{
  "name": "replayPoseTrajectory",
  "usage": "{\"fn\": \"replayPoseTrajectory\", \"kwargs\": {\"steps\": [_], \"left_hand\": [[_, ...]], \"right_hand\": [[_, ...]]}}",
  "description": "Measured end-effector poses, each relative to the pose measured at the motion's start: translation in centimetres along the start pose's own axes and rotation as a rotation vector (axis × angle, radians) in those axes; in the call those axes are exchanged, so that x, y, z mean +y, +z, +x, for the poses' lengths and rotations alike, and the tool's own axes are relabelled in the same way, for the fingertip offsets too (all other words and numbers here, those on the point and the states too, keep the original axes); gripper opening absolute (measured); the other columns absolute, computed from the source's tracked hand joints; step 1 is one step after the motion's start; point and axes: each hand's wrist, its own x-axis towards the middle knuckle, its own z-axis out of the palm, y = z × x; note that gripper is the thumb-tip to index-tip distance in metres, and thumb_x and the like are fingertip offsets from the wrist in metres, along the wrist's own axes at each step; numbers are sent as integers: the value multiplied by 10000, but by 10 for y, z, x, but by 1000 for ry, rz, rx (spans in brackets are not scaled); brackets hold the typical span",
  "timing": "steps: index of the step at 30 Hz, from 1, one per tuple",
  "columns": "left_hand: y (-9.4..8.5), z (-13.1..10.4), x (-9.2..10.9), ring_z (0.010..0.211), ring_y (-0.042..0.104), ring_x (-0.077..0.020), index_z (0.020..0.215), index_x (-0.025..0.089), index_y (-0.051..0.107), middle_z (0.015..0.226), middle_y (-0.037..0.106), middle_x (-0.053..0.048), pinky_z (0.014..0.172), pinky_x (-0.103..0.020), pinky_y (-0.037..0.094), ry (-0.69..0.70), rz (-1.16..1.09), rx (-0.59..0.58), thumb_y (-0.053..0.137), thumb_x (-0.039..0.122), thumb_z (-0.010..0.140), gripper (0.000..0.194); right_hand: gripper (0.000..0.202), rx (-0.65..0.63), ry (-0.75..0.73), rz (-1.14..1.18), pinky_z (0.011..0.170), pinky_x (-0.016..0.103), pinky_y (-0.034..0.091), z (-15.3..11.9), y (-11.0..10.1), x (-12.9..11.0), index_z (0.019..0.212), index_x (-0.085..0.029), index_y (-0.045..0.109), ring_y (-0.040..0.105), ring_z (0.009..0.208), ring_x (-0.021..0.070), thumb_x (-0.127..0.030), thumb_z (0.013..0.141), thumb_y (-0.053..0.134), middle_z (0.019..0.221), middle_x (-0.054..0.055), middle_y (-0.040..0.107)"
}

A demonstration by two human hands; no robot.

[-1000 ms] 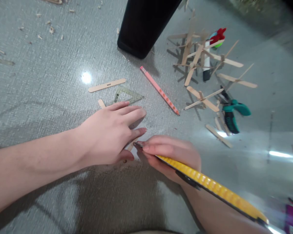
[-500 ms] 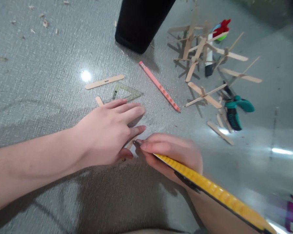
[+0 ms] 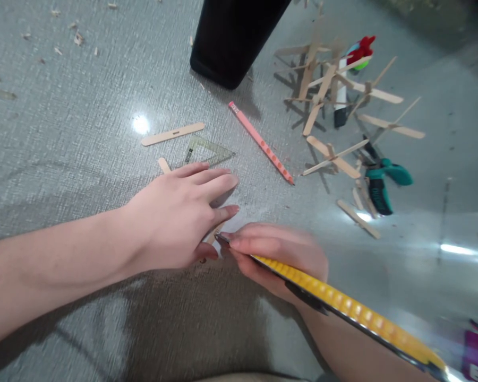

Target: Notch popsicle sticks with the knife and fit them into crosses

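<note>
My left hand (image 3: 179, 212) lies flat with its fingers spread, pressing a wooden craft stick (image 3: 212, 236) down on the surface. Most of that stick is hidden under the palm; a bit shows between thumb and index finger. Closed around a yellow utility knife (image 3: 342, 302), my right hand (image 3: 279, 254) keeps the blade tip on the exposed wood. Just beyond my left fingers is a clear set square (image 3: 211, 151), partly covered. The rounded end of a craft stick (image 3: 164, 165) sticks out above the left wrist; whether it is the same stick, I cannot tell.
A slotted craft stick (image 3: 173, 134) and a pink pencil (image 3: 263, 143) lie ahead. Behind them stands a black container (image 3: 237, 48). To the right are crossed-stick assemblies (image 3: 332, 156), green-handled pliers (image 3: 380, 183) and a loose stick (image 3: 358, 218). Wood chips (image 3: 78, 38) litter the upper left.
The knife in my right hand has shifted slightly, its blade tip still at the craft stick. My left hand stays in place on the stick. The view has moved a little.
</note>
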Motion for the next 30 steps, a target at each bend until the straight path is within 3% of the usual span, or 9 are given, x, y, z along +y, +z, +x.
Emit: {"fn": "replayPoseTrajectory", "kwargs": {"steps": [21, 27, 30], "left_hand": [[2, 1, -2, 1301, 522, -325, 1195, 156, 666, 1296, 574, -145, 1137, -489, 395, 27, 37, 37, 711, 493, 793, 526], [-1, 3, 1, 1284, 536, -304, 1177, 151, 667, 1269, 585, -118, 1132, -474, 401, 18, 45, 17, 647, 462, 844, 456], [-1, 2, 1, 1309, 522, -309, 1216, 165, 666, 1276, 592, -118, 1158, -498, 371, 6, 57, 11, 698, 472, 810, 509]], "right_hand": [[315, -65, -31, -46, 643, 294, 595, 1, -3, 0, 1120, -269, 609, 724, 721, 163, -75, 873, 640, 842, 6, 744], [156, -140, 17, -70, 602, 246, 531, 1, -3, -10, 1001, -259, 623, 648, 639, 121, -123, 923, 618, 728, -33, 690], [112, -149, 49, -78, 614, 240, 522, -2, -4, -10, 971, -230, 635, 626, 654, 113, -128, 929, 614, 780, -15, 693]]}}
